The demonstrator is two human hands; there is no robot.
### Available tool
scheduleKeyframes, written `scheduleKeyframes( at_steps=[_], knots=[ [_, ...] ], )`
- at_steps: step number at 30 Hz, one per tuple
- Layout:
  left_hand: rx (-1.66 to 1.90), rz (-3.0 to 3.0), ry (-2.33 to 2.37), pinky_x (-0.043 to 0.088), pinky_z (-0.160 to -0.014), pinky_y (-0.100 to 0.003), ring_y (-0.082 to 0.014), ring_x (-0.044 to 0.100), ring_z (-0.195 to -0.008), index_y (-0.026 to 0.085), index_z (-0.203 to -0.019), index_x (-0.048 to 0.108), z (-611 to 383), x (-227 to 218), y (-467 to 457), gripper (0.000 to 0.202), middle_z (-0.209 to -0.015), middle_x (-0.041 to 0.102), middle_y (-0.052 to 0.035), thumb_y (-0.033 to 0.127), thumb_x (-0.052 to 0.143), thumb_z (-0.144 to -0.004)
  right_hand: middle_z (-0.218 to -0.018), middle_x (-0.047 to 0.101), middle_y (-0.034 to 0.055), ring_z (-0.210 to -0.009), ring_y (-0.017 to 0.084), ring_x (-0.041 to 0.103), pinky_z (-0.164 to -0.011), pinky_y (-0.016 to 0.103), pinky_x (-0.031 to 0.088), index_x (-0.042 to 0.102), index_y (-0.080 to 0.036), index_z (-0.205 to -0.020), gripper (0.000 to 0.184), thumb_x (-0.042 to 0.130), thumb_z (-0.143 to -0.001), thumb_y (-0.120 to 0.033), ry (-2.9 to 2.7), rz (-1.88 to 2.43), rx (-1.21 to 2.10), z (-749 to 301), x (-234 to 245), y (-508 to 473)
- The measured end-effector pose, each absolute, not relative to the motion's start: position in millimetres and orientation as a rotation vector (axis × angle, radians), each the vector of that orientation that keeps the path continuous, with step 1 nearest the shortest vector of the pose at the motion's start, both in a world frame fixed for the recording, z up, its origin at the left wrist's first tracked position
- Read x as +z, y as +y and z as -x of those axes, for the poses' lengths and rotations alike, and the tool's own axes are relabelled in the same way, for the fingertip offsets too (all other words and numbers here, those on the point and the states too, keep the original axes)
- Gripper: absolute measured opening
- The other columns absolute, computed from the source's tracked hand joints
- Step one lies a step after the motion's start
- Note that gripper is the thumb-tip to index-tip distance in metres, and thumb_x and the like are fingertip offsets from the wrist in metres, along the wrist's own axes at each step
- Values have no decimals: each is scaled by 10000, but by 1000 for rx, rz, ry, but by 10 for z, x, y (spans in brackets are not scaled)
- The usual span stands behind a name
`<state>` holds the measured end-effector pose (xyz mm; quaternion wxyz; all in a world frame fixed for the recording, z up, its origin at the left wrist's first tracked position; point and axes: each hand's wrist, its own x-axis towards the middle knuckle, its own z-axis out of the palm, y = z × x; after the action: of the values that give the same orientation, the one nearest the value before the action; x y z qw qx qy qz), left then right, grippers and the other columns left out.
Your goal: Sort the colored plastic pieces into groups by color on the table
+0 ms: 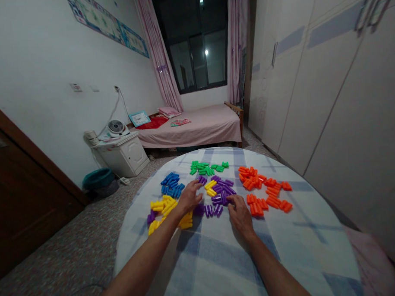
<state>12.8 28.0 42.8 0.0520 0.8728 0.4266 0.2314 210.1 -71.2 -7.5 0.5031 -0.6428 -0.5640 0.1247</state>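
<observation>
On a round table with a blue-and-white checked cloth (221, 259) lie several small plastic tube pieces sorted by colour: blue pieces (172, 184), green pieces (206, 168), orange pieces (263, 189), yellow pieces (163, 206) and purple pieces (222, 188). My left hand (189, 198) rests among the yellow and purple pieces, fingers stretched out toward the purple ones. My right hand (240, 213) lies palm down just below the purple pile, its fingertips curled onto purple pieces. Whether it grips one is hidden.
A bed with pink cover (196, 126) stands beyond the table under a dark window (197, 48). A white bedside cabinet (123, 152) with a small fan is at left, a teal basin (99, 179) on the floor, white wardrobes (328, 96) on the right.
</observation>
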Motion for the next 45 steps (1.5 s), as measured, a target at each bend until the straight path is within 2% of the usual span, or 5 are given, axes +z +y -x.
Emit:
scheduleKeyframes(
  at_steps=[8,17,23,37,45],
  knots=[
    [310,-2659,1208,430,-942,-320,-213,547,-1074,168,-1143,564,-682,339,574,452,-1163,566,-107,127,617,-696,-1019,563,62,-984,194,546,-899,343,430,589,-188,-981,282,395,-778,-201,-1376,1547,311,-2118,-84,-720],
    [232,-2611,1379,421,-868,-346,-242,540,-990,183,-1039,570,-663,389,521,383,-1023,560,-95,285,662,-682,-1006,564,56,-974,183,550,-888,326,436,588,-193,-970,273,398,-774,-186,-1392,1519,320,-2128,-76,-723],
    [324,-2580,1392,426,-810,-332,-237,542,-929,191,-945,599,-551,376,475,353,-923,572,-66,387,684,-665,-993,570,54,-957,186,555,-884,330,439,597,-199,-961,277,413,-755,-184,-1361,1535,335,-2128,-93,-712],
    [743,-2503,1424,424,-848,-325,-204,532,-938,189,-873,568,67,598,193,195,-933,570,-54,226,604,-685,-983,585,49,-957,185,563,-876,318,442,608,-207,-954,277,415,-755,-197,-1367,1536,311,-2132,-86,-715],
    [888,-2288,1954,457,-802,-309,-179,563,-823,191,-771,579,1297,606,211,114,-835,581,-38,233,482,-727,-1011,575,54,-967,190,562,-888,338,442,596,-204,-971,279,400,-772,-212,-1391,1542,329,-2136,-59,-733]
  ],
)
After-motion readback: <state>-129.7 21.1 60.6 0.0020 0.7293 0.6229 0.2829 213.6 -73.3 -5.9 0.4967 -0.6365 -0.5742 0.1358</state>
